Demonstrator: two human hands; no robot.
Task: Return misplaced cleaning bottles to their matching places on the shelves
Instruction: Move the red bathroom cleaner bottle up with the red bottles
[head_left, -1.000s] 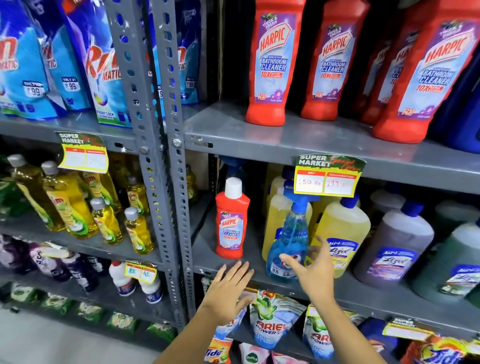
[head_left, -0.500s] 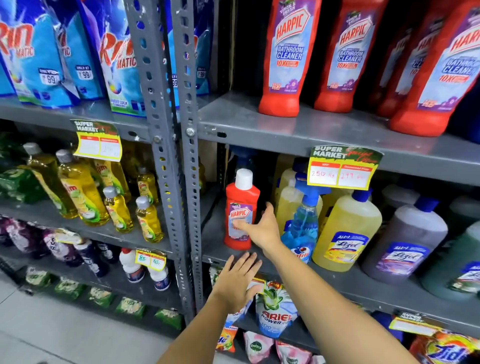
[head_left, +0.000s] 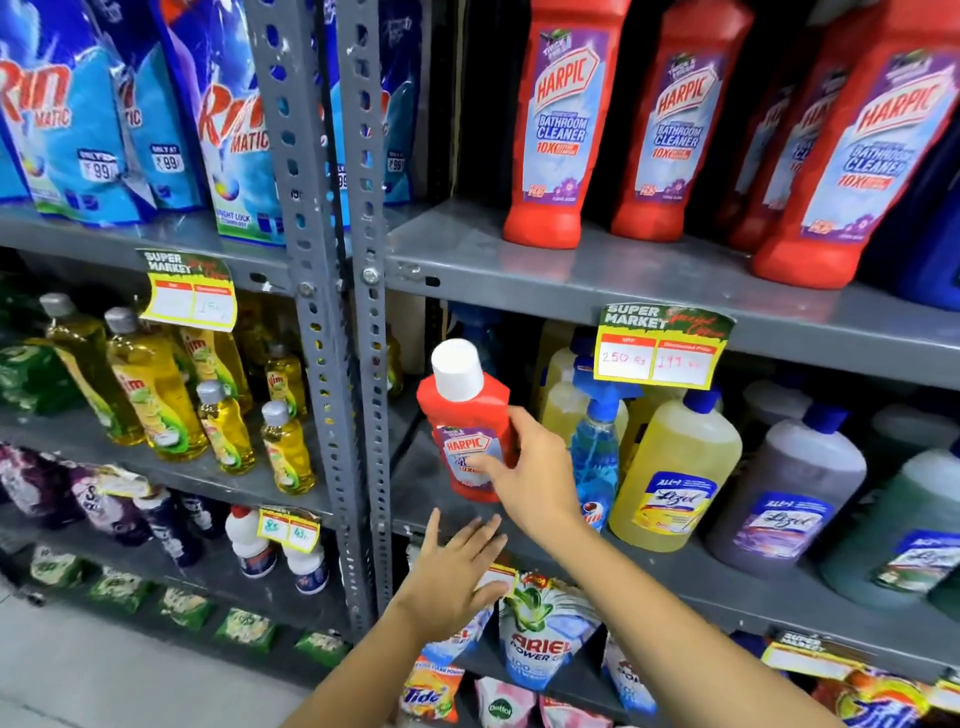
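Nearest, the left hand (head_left: 457, 577) hovers with fingers spread flat at the front edge of the middle shelf (head_left: 691, 566), holding nothing. Just beyond it, the right hand (head_left: 524, 478) is wrapped around the lower body of a small red bottle (head_left: 467, 415), thumb across the label and fingers behind. The bottle is tilted a little to the left, and its base looks to be just off the shelf or barely on it; I cannot tell which.

To do this step well, I would keep the grip low and firm and bring the bottle straight out toward the near side, so it clears the blue spray bottle (head_left: 595, 457) and the yellow jug (head_left: 675, 467) standing just to its right. Then it should rise to the upper shelf (head_left: 519, 265), where there is bare space left of the tall red bottles (head_left: 558, 124). The spread left hand is well placed to catch or steady anything knocked.

The small bottle is bright red with a round white cap and a pale label reading Harpic, partly covered by the thumb. It matches the big red Harpic bathroom cleaner bottles above in colour and label, only smaller, while its neighbours on the middle shelf are yellow, purple and green floor-cleaner jugs. That suggests it is the misplaced one.
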